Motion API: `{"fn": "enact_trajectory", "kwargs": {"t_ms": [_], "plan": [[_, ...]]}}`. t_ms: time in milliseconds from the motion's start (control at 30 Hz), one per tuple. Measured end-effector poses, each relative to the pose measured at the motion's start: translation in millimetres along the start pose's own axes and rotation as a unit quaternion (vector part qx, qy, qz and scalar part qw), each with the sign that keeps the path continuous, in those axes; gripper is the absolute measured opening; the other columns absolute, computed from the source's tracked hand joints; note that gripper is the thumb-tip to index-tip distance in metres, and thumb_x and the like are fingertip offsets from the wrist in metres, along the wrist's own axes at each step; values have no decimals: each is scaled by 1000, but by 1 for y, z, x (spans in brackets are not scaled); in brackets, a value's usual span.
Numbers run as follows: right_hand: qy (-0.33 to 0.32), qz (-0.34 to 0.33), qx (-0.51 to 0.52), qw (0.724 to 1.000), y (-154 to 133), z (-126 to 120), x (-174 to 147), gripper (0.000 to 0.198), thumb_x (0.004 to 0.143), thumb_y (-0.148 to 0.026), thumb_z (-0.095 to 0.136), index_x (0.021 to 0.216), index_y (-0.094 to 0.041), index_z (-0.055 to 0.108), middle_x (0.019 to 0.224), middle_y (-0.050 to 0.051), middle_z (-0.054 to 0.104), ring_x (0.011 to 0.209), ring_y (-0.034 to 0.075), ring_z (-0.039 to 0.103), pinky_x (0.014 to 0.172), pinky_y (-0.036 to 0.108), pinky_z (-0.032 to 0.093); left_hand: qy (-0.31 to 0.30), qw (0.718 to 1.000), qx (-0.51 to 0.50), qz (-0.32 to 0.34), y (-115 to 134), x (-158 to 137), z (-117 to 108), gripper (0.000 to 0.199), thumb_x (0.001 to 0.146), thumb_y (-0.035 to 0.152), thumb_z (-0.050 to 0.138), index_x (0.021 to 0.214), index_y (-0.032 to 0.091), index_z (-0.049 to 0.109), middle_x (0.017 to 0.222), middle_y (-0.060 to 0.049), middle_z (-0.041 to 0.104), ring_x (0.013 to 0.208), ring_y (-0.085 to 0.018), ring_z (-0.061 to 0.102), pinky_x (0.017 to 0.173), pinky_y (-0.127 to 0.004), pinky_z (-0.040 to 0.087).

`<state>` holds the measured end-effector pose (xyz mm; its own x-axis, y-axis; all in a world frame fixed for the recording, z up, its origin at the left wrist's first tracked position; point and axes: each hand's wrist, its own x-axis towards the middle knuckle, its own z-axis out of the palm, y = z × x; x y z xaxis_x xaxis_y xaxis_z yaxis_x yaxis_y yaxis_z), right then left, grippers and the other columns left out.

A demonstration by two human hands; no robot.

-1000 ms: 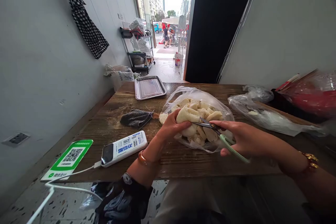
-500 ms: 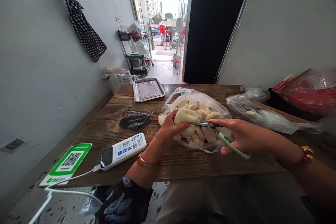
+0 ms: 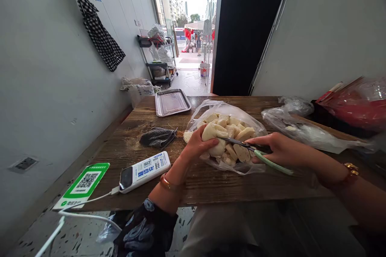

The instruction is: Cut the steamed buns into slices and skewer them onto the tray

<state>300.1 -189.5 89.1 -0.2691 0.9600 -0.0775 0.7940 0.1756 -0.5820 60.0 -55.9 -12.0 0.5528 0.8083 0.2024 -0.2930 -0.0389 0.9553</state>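
My left hand (image 3: 201,143) is closed round a pale steamed bun (image 3: 216,149), holding it over a clear plastic bag (image 3: 202,110). A cut splits the top of the bun. In my right hand (image 3: 273,150) are scissors (image 3: 269,163) with light green handles and dark blades. The blades lie close together, their tips at the cut side of the bun. Beneath and behind, several cut bun pieces (image 3: 245,133) fill the bag, which lies spread on the wooden table (image 3: 208,192).
On the table to the left are a metal tray (image 3: 173,102), a dark grey cloth (image 3: 158,137), a white device with a cable (image 3: 144,172) and a green QR card (image 3: 84,184). Crumpled plastic bags (image 3: 301,124) lie at the right. A cart (image 3: 158,60) stands by the glass door.
The scissor blades have closed from apart to nearly together, and the upper part of the bun now shows a split. My right hand has shifted slightly right.
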Motion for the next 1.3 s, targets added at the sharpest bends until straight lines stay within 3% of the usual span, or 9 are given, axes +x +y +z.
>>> {"fn": "enact_trajectory", "kwargs": {"t_ms": [133, 300, 500, 833, 1033, 1300], "plan": [[9, 6, 5, 1000, 7, 4, 0, 48, 82, -50, 70, 125, -30, 76, 94, -1, 82, 79, 27, 75, 70, 35, 58, -5, 999, -43, -10, 2, -1, 1, 69, 53, 41, 95, 112, 15, 69, 105, -9, 73, 91, -23, 65, 78, -30, 52], [84, 16, -3, 996, 16, 11, -1, 49, 82, -48, 70, 126, -28, 75, 109, 1, 81, 93, 32, 75, 82, 41, 60, -36, 994, -106, -5, 7, -2, 2, 73, 56, 54, 92, 113, 14, 71, 108, -12, 73, 97, -26, 66, 78, -29, 52], [95, 26, -12, 995, 13, 11, -7, 52, 78, -45, 74, 127, -29, 74, 109, 1, 81, 93, 31, 75, 81, 41, 61, -27, 994, -105, -32, 8, -3, 5, 62, 62, 46, 91, 112, 14, 73, 106, -12, 75, 92, -24, 67, 76, -29, 52], [8, -7, -38, 999, 6, 6, 2, 90, 71, -57, 81, 147, -17, 56, 137, 14, 68, 120, 35, 67, 103, 47, 54, -25, 995, -90, -24, 4, -2, 3, 61, 64, 39, 89, 116, 14, 70, 106, -10, 74, 92, -23, 66, 78, -30, 52], [35, 13, -52, 998, 6, 6, 4, 86, 69, -53, 82, 144, -19, 60, 134, 12, 71, 121, 40, 66, 107, 53, 52, 5, 999, -42, 6, 7, -3, 3, 60, 64, 42, 89, 113, 14, 71, 106, -9, 72, 93, -22, 63, 79, -29, 51], [10, -19, -53, 998, 9, 5, 10, 90, 69, -53, 83, 146, -14, 57, 144, 15, 63, 130, 38, 60, 112, 50, 47, -31, 1000, 1, -2, 4, -3, 2, 65, 67, 47, 86, 119, 13, 69, 111, -12, 72, 97, -25, 64, 80, -31, 51]]}}
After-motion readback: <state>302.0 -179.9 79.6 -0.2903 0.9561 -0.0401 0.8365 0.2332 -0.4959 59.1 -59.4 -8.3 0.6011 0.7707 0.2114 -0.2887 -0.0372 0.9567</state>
